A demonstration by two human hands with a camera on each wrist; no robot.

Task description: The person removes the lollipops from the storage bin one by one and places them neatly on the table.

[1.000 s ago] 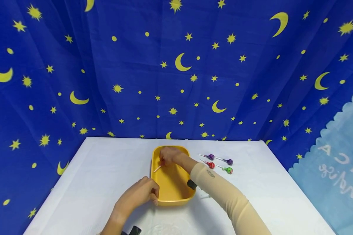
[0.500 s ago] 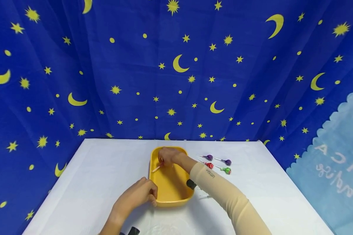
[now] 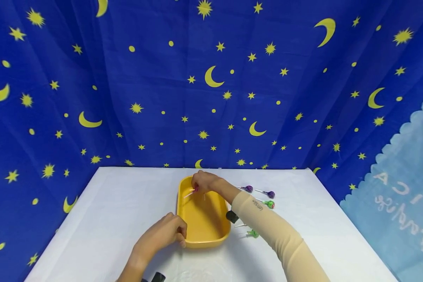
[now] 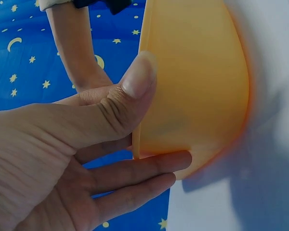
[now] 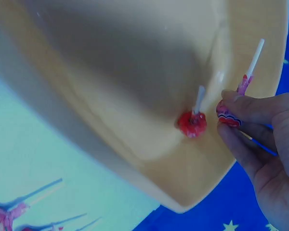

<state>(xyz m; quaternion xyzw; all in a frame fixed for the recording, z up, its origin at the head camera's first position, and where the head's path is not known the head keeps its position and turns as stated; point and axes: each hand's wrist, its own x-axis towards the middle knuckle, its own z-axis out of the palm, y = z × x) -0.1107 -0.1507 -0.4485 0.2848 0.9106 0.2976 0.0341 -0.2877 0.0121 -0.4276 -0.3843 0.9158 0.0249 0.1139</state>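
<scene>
My left hand (image 3: pixel 163 234) holds the near left corner of a yellow plastic tray (image 3: pixel 207 243); in the left wrist view its thumb and fingers (image 4: pixel 135 79) take the rim between them. Inside the tray's far end, my right hand (image 3: pixel 203 181) pinches a pink-wrapped lollipop (image 5: pixel 229 116) by its round head, white stick pointing away. Just beside it in the right wrist view, a red lollipop (image 5: pixel 192 126) rests in the tray's far corner, stick up. The right palm is partly hidden.
Right of the tray lie two purple lollipops (image 3: pixel 270 194) and a green one (image 3: pixel 269 204). Nearer, another green lollipop (image 3: pixel 252 234) lies beside the right sleeve (image 3: pixel 264 219). Pink-wrapped lollipops (image 5: pixel 2 217) show at the right wrist view's edge. A blue star-patterned cloth (image 3: pixel 211 98) hangs behind the white table.
My right hand has risen slightly toward the tray's far rim with the pink lollipop. The sleeve now covers the red lollipop on the table and uncovers the nearer green one. My left hand stays put.
</scene>
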